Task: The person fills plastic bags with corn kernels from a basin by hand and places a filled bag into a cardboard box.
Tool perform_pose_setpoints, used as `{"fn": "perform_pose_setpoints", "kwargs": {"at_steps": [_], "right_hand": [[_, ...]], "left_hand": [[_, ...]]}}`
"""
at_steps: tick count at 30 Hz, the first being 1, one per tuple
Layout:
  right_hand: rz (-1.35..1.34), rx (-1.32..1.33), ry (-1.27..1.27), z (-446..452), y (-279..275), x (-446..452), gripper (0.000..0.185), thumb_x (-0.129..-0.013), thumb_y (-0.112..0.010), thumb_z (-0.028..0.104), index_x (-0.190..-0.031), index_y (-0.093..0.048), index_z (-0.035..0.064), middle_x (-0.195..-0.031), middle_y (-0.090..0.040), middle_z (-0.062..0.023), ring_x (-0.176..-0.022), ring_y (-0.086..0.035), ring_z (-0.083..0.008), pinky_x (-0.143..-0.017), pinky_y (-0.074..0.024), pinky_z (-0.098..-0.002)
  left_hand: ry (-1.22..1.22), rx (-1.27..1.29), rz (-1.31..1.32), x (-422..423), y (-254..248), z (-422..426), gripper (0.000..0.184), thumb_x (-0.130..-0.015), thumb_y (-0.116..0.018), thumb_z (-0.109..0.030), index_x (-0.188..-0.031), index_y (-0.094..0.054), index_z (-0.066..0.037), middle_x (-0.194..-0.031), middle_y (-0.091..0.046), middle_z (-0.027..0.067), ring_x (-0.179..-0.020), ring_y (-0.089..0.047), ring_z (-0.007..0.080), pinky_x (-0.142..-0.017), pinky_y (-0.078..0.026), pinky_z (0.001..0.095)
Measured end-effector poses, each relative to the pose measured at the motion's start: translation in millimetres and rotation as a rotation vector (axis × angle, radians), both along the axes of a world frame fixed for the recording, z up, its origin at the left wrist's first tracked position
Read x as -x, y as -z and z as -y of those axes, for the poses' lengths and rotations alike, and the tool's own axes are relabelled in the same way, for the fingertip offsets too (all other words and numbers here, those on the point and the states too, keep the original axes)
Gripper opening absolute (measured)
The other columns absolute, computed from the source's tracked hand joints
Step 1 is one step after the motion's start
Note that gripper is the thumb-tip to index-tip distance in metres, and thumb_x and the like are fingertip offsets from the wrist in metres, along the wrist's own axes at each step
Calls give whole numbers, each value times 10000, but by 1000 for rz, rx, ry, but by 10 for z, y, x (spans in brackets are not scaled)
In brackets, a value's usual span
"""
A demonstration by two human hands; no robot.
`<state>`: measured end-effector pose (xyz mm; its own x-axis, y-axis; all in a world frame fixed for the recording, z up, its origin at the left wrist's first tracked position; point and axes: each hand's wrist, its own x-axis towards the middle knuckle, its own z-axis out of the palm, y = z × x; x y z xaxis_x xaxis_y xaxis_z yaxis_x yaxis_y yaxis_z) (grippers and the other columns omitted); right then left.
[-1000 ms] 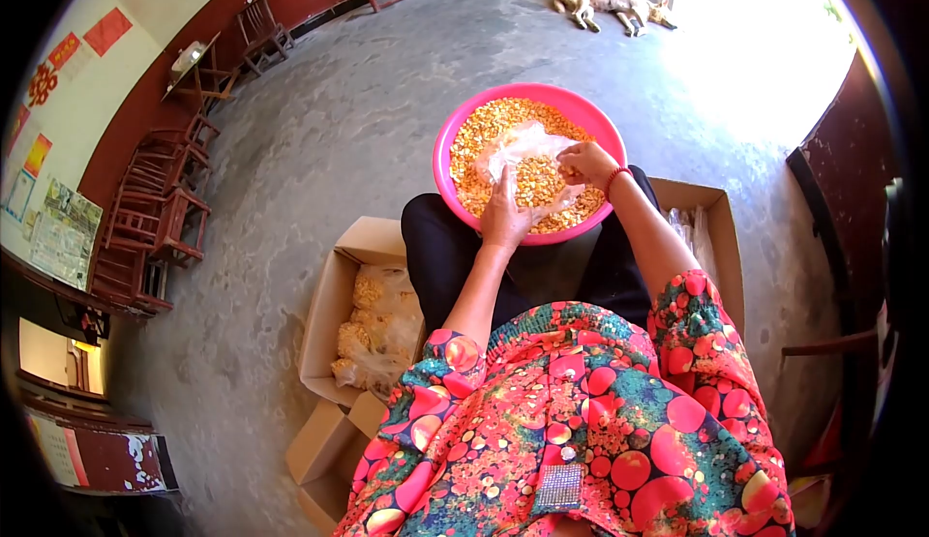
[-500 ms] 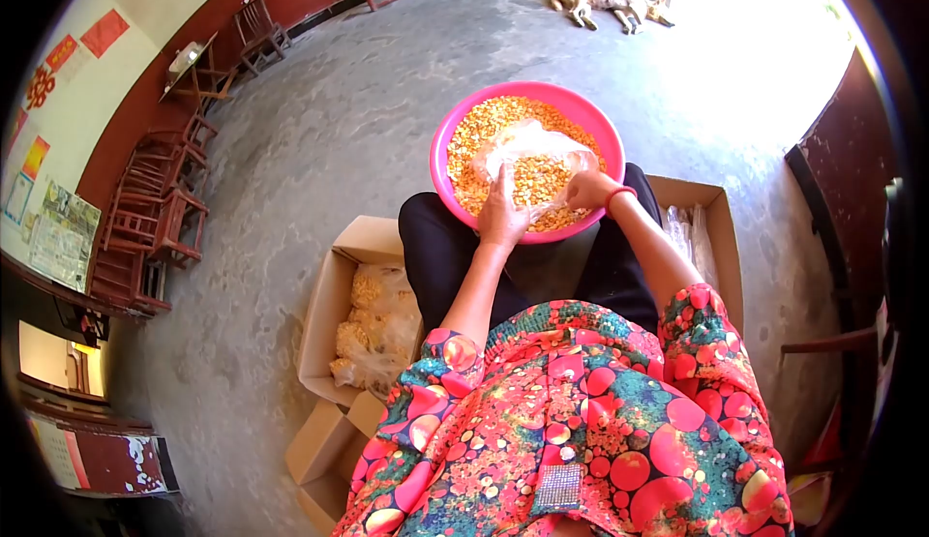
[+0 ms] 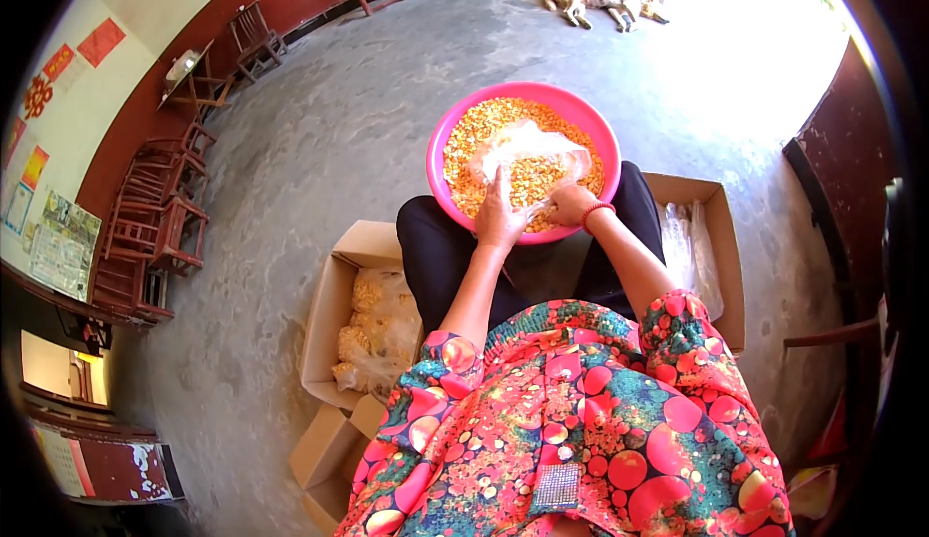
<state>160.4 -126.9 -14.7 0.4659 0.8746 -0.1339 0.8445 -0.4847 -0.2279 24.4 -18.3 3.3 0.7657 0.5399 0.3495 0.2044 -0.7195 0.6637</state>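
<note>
A pink basin (image 3: 440, 155) full of orange-yellow corn kernels (image 3: 479, 131) rests at my knees. Inside it lies a clear plastic bag (image 3: 527, 138), its mouth spread wide over the corn, with kernels showing in the opening. My left hand (image 3: 499, 213) grips the bag's near left edge, thumb pointing up and fingers partly hidden under the plastic. Close beside it, my right hand (image 3: 573, 205), with a red beaded bracelet at the wrist, is closed at the bag's near right edge; its fingertips are hidden.
By my left leg, a cardboard box (image 3: 324, 329) holds bags of corn (image 3: 373, 329). Another cardboard box (image 3: 731, 247) at my right holds clear plastic bags (image 3: 689, 247). A dog (image 3: 605, 0) lies near the doorway. Wooden chairs (image 3: 155, 213) line the left wall.
My right hand has moved left along the bag's edge, closer to my left hand. The left hand keeps its hold, and the bag's right side has shifted slightly.
</note>
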Motion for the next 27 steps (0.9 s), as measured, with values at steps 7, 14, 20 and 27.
{"fn": "perform_pose_setpoints", "kwargs": {"at_steps": [7,14,20,27], "right_hand": [[-34,-56,-38,14,-22,-24,225,-662,-550,137,-774,-641,-36,-796,-617,-222,-807,-603,-338,-740,-484,-387],[-361,-141,-28,88,-172,-114,239,-739,-561,219,-794,-636,-1,-675,-619,-128,-540,-587,-219,-547,-487,-322],[-1078,-174,293,176,-563,-18,189,-782,-565,183,-855,-610,14,-663,-590,-56,-522,-579,-136,-502,-508,-261],[-1286,-265,308,206,-485,-70,219,-806,-561,159,-939,-593,-13,-773,-602,-72,-610,-608,-156,-586,-542,-278]], "left_hand": [[2,-5,-16,8,-19,18,857,-651,-726,-321,-1313,-274,-16,-1168,-498,221,-998,-532,357,-782,-452,414],[-2,-39,37,-7,32,-7,825,-668,-721,-312,-1287,-296,30,-1164,-507,224,-1001,-541,351,-792,-458,395],[12,6,23,3,36,-7,836,-663,-728,-310,-1291,-291,28,-1172,-502,224,-1016,-542,327,-791,-462,384],[19,33,21,21,3,18,852,-655,-730,-313,-1303,-280,8,-1178,-488,222,-1028,-521,346,-810,-448,401]]}}
